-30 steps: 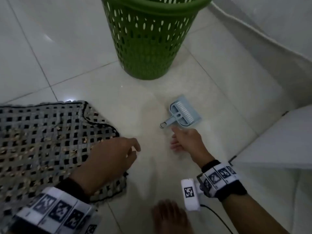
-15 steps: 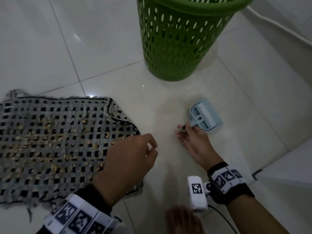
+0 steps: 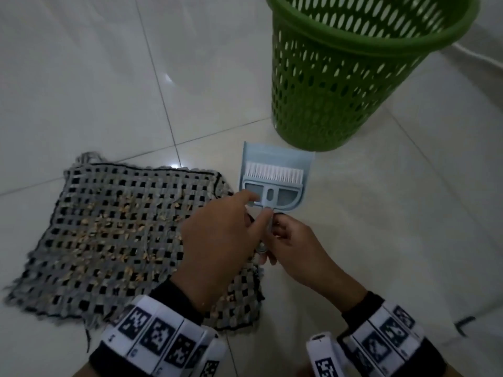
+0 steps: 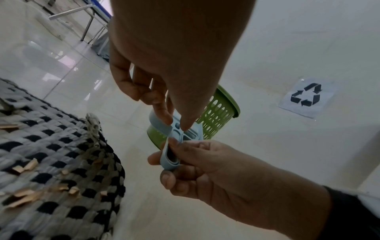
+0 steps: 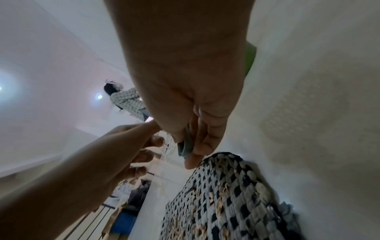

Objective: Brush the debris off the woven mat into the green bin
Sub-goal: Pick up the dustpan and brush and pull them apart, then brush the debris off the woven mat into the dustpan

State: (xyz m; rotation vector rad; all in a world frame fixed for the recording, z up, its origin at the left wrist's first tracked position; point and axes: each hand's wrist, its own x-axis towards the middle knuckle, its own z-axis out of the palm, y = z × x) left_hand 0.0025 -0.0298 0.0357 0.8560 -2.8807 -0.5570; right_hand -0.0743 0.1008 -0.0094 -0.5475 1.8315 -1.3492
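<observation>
A grey-and-black woven mat (image 3: 130, 240) lies on the floor, strewn with tan debris (image 3: 114, 227). The green bin (image 3: 340, 77) stands at the upper right. A light blue dustpan (image 3: 275, 156) with its white-bristled brush (image 3: 272, 172) nested in it is held just past the mat's right corner. My right hand (image 3: 275, 235) grips the stacked handles (image 4: 170, 160). My left hand (image 3: 258, 206) pinches the brush's base (image 4: 177, 128) with thumb and forefinger. In the right wrist view the handle end (image 5: 186, 146) sticks out of my right hand's fingers (image 5: 199, 142).
The floor is glossy white tile. A wall with a recycling sign (image 4: 306, 97) rises behind the bin (image 4: 218, 116). A white ledge edge (image 3: 476, 308) sits at the lower right. Another person (image 5: 127, 100) is far off across the room.
My right hand has taken the dustpan set by the handle and lifted it from the floor towards the mat. My left hand has moved right and now pinches the brush.
</observation>
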